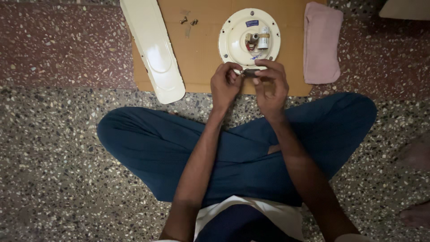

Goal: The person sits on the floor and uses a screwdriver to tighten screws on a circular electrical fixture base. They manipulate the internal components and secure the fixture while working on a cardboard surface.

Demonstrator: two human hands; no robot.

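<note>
I sit cross-legged on a speckled floor. My left hand (pixel 225 85) and my right hand (pixel 270 85) meet in front of me, fingers pinched together on a small metal part (pixel 247 71) held between them. Just beyond my fingers lies a round cream fan motor housing (pixel 233 40) on a sheet of cardboard (pixel 201 54), its open middle showing a white capacitor (pixel 263 38) and wires. What exactly the small part is cannot be made out.
A long cream fan blade (pixel 154 49) lies on the cardboard's left side. A few loose screws (pixel 188 21) rest near the top. A folded pink cloth (pixel 321 42) sits right of the housing. Another person's bare feet (pixel 416 179) show at the right edge.
</note>
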